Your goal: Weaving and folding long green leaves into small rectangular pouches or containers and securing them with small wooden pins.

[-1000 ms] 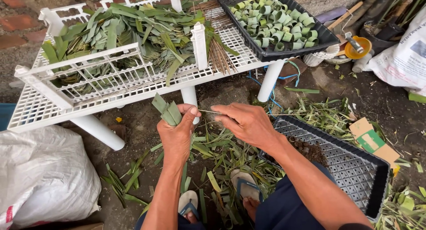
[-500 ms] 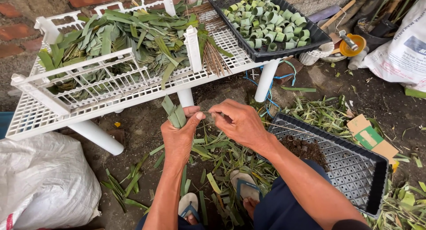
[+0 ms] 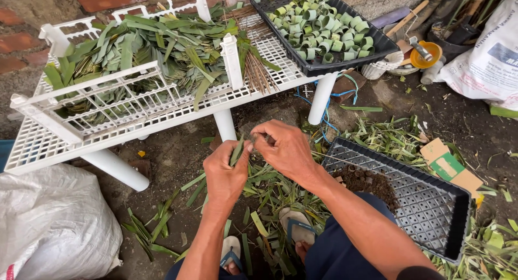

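My fingers [image 3: 245, 150] hide most of the leaf strip [image 3: 236, 150]; white sack [image 3: 51, 220] cut by left edge, black tray [image 3: 426, 204] corner behind my arm.

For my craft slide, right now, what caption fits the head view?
Two hands, left hand and right hand, work a green leaf strip below a white rack of leaves.
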